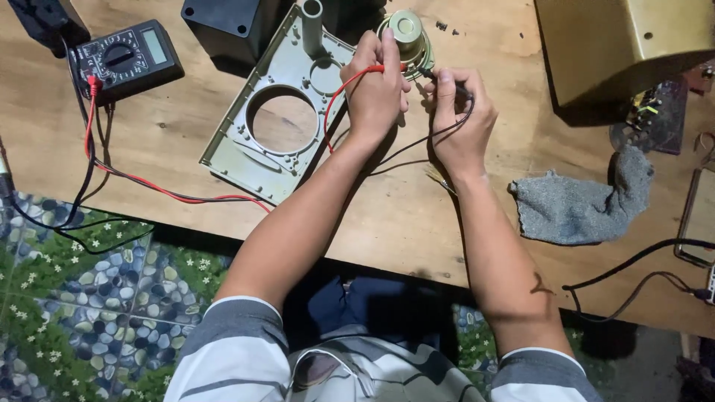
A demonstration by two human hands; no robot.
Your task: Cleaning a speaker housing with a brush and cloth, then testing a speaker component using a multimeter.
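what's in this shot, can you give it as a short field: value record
surface: wooden table
left hand: holds the red probe at the small speaker
right hand: holds the black probe beside the same speaker
meter: black multimeter at far left, red and black leads running to the hands
panel: grey-green plate with round cutouts, flat under the left hand
cloth: grey rag to the right
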